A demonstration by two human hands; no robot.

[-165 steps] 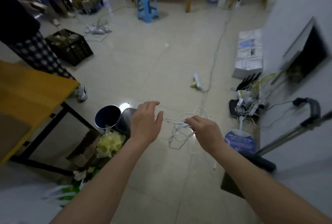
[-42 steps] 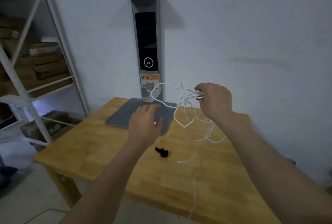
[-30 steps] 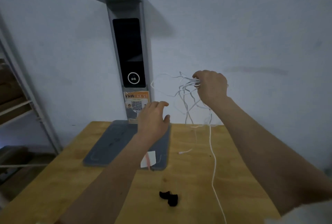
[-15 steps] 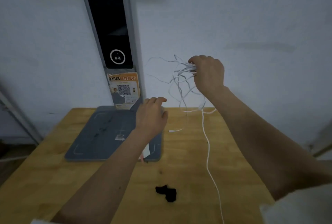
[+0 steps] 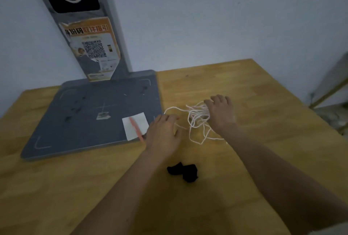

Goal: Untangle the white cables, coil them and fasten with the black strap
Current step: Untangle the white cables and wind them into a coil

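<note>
The white cables [image 5: 197, 121] lie in a loose tangle on the wooden table [image 5: 263, 102], just to the right of the grey base plate [image 5: 94, 114], with several loops spreading out toward the near edge and one long loop arching left toward the other hand. The right hand [image 5: 221, 114] sits on the right side of the bundle, back of the hand up, forearm reaching in from the lower right; its fingers curl down over the gathered strands, gripping the bunch against the tabletop. The left hand [image 5: 163, 134] hovers or rests low over the table just left of the tangle, palm down, fingers loosely extended and slightly bent toward the cables, holding nothing; whether its fingertips touch a strand cannot be told. Its forearm comes in from the lower middle of the view. The black strap [image 5: 183, 171] lies crumpled on the table nearer the person, between the two forearms and apart from the cables. On the near right corner of the base plate, just beside the left hand, lies a white slip of paper [image 5: 135, 125] with a pinkish pen [image 5: 136, 129] across it. A grey upright column [image 5: 82, 23] rises from the back of the plate against the pale wall, carrying a dark screen with a ring mark and an orange sticker [image 5: 92, 48] with a QR code.
</note>
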